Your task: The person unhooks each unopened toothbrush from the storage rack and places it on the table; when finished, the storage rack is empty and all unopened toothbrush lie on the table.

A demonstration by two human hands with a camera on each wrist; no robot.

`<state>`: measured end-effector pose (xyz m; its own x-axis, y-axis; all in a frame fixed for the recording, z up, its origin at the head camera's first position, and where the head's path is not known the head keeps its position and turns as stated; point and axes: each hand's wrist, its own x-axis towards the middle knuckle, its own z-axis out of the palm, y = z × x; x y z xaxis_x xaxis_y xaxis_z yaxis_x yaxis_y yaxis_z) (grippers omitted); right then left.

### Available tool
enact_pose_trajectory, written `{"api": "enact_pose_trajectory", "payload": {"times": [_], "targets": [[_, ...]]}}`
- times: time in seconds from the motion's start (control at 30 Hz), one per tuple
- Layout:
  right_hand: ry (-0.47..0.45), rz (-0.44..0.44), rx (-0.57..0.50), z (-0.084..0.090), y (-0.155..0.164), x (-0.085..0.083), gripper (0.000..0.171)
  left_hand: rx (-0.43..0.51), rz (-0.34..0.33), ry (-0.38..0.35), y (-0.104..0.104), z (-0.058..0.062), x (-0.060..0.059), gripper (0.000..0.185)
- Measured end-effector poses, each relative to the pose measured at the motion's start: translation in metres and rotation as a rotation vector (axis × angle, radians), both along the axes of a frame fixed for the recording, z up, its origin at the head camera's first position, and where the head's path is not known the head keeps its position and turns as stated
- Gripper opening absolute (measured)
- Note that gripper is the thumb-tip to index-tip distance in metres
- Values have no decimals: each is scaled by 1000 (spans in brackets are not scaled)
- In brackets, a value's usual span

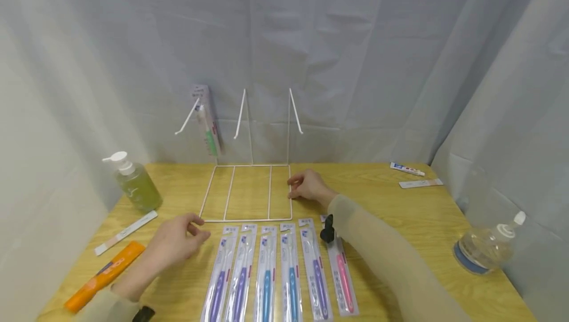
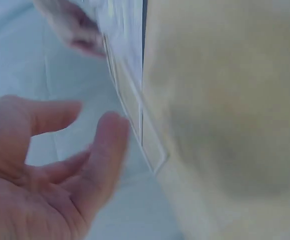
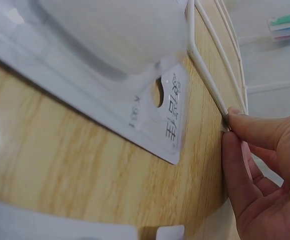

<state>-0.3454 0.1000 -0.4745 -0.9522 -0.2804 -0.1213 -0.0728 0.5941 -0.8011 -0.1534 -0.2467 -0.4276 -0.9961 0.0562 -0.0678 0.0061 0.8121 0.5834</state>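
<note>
A white wire display rack (image 1: 235, 221) stands on the table, its three prongs jutting forward above the base. My right hand (image 1: 308, 186) pinches the right side wire of that base; the right wrist view has thumb and fingertip (image 3: 237, 120) at the wire. Beside the front left corner is my left hand (image 1: 180, 238), fingers loosely bent, thumb and fingers apart around nothing. One packaged toothbrush (image 1: 210, 137) with a green handle hangs at the left prong. In front of the rack lies a row of several packaged toothbrushes (image 1: 266, 282), purple, blue and pink, the pink one partly behind my right sleeve.
At left are a green pump bottle (image 1: 140, 191), a slim white packet (image 1: 126, 233) and an orange tube (image 1: 106, 275). To the right lie a small toothpaste tube (image 1: 406, 169), another slim packet (image 1: 421, 183) and a clear pump bottle (image 1: 484, 248). A grey curtain (image 1: 338, 65) hangs behind.
</note>
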Motion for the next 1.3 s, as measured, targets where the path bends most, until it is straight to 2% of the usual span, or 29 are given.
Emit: {"api": "enact_pose_trajectory", "payload": {"times": [0.1,0.17,0.23,0.33,0.43,0.57,0.7,0.8,0.9,1.0,1.13,1.3], "targets": [[7,2,11,2,1,0,43,94,8,86,-10,10,-34,46],[9,4,15,1,2,-1,43,200,32,126,-16,17,-62,47],[8,9,12,1,1,-1,44,321,78,163,-20,24,-89,48],[13,14,9,0,-1,-1,44,466,179,222,-21,38,-121,54],[20,18,13,1,-2,0,44,500,259,280,-17,53,-142,63],[14,17,8,3,-2,1,44,492,292,313,-12,65,-162,67],[2,14,-5,4,-2,2,44,499,339,289,-7,68,-175,53],[-14,8,-17,4,-1,2,44,506,382,287,-3,67,-179,41],[-24,10,-25,3,-1,1,44,493,391,323,1,65,-177,33],[-19,14,-24,1,0,-1,45,454,360,375,4,65,-173,31],[-8,11,-23,-1,1,-4,45,407,283,415,9,68,-164,35],[-5,6,-21,-2,1,-7,44,388,186,461,14,69,-146,32]]}}
